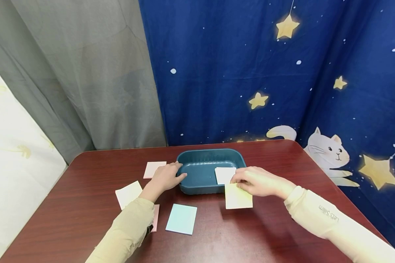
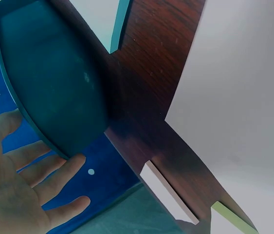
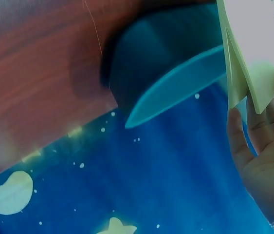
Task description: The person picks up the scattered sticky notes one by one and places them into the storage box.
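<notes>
My right hand point(image 1: 258, 181) pinches a yellow sticky-note pad point(image 1: 238, 199) at the near right side of a dark teal plastic basin point(image 1: 202, 190). Just beyond that pad, a white pad point(image 1: 224, 175) shows over the basin's inside; whether it rests there or is also held cannot be told. In the right wrist view the thumb and fingers grip the yellow pad point(image 3: 253, 53), with a second pad layer close behind it. My left hand point(image 1: 166, 177) reaches to the basin's left rim, its fingers loosely extended at the outer edge point(image 2: 44, 180).
Left of the basin lie a pale pink pad point(image 1: 154, 168) and a pale yellow pad point(image 1: 128, 193). Another pink pad point(image 1: 156, 219) is partly hidden by my left sleeve. A light blue pad point(image 1: 181, 219) lies nearer me. Curtains point(image 1: 224, 73) hang behind the table.
</notes>
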`<state>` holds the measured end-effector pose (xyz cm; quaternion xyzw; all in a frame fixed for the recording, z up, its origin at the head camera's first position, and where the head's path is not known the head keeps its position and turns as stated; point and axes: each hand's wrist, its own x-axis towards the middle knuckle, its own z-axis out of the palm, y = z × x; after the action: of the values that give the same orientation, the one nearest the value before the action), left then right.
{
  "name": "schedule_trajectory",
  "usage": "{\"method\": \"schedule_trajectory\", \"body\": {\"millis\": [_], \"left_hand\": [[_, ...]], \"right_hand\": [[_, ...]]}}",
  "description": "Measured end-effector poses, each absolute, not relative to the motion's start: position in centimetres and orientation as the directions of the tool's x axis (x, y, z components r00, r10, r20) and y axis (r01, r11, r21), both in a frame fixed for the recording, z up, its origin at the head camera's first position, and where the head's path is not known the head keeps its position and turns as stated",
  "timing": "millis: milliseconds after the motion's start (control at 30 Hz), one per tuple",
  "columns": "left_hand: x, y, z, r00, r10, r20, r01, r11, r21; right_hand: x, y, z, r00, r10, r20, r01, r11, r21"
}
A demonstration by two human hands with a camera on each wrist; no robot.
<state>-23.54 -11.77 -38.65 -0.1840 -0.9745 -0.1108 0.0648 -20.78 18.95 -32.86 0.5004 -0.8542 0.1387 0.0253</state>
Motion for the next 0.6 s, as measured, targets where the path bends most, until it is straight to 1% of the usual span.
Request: {"method": "schedule_trajectory", "body": {"millis": [100, 167, 267, 600], "left_hand": [[-23.5, -11.8, -38.7, -0.924, 0.342, 0.169, 0.372, 0.907, 0.197], [-23.1, -11.5, -38.0, -0.933, 0.329, 0.150, 0.355, 0.909, 0.216], [-23.2, -11.5, -38.1, -0.935, 0.324, 0.144, 0.348, 0.914, 0.206], [-23.1, -11.4, -37.9, -0.936, 0.325, 0.139, 0.347, 0.918, 0.192]], "right_hand": [[-21.6, 18.7, -32.3, -0.498, -0.845, 0.193, -0.864, 0.465, -0.194], [-22.1, 18.7, -32.1, -0.508, -0.840, 0.190, -0.859, 0.477, -0.187], [-22.8, 18.6, -31.7, -0.522, -0.832, 0.188, -0.851, 0.492, -0.186], [-25.2, 18.1, -30.4, -0.597, -0.778, 0.193, -0.802, 0.570, -0.180]]}}
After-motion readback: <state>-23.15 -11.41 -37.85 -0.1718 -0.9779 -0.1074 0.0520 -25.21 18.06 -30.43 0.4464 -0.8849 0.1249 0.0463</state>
